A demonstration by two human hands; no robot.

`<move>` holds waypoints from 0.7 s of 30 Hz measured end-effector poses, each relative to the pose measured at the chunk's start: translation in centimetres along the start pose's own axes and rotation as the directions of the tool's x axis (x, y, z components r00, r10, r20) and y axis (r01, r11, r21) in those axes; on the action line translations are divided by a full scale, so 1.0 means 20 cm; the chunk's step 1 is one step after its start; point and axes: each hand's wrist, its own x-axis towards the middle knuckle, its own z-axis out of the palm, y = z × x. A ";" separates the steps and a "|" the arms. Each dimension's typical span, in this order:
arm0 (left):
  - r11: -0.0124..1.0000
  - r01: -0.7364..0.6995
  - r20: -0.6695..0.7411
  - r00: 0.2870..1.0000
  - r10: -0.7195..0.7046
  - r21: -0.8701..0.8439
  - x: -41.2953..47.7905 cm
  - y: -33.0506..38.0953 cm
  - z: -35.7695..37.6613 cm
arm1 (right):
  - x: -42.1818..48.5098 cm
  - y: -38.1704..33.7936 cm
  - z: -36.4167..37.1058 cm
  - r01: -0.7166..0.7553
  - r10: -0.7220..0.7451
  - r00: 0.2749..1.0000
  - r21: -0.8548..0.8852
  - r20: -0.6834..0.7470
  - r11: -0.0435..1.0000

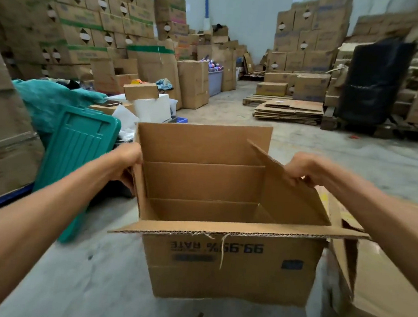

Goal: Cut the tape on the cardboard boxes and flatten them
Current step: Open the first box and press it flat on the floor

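Cardboard box (226,268): centre of frame, lower half; upright shape, top end open, print on near face reads upside down.
Flaps: near one folded out toward camera, far one stands up, right flap (288,190) tilts inward.
Left hand (126,161): centre-left; fingers clenched round box's left edge.
Right hand (303,169): centre-right; fingers curled over upper edge of right flap, grasping it.
Done (est.): open end shows no tape, so that seam looks freed.
Left (est.): base inside looks closed; box not yet flat. No cutter in view.
Second box (380,299): lower right, open, unflattened.
Flat cardboard stack (288,111): mid-right, on floor (90,287).
Teal lid (77,152): left, beside box.
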 end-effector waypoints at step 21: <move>0.125 0.029 -0.015 0.941 -0.338 -0.992 0.08 -0.60 0.27 | -0.21 0.42 0.69 0.593 -0.628 0.615 -0.246 -0.477 0.767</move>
